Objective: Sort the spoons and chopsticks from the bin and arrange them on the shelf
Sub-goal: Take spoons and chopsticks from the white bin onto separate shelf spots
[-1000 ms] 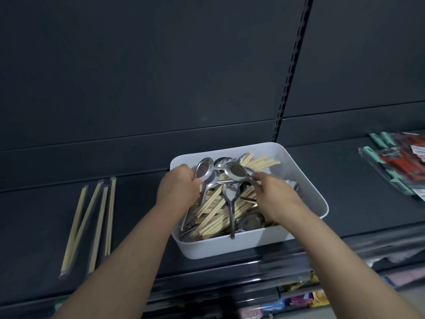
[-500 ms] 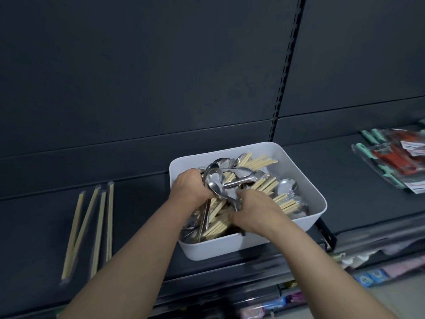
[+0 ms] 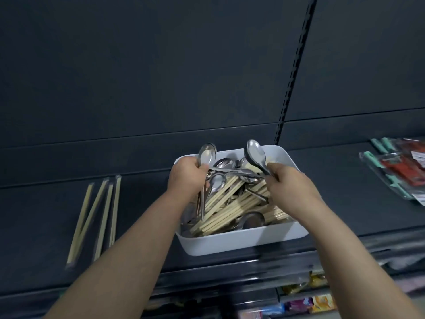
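A white bin sits on the dark shelf, filled with several metal spoons and pale wooden chopsticks. My left hand is over the bin's left side, closed around spoon handles; one spoon bowl sticks up above its fingers. My right hand is over the bin's right side, gripping the handle of another metal spoon raised above the bin. Wrapped chopstick pairs lie on the shelf to the left.
Packaged utensils with teal handles and red cards lie at the shelf's far right. A slotted upright runs up the dark back panel. Colourful packets fill the lower shelf.
Both hands have risen out of the pile. My right hand moved right and lifted a spoon upright; my left hand raised its spoons so one bowl shows above it.
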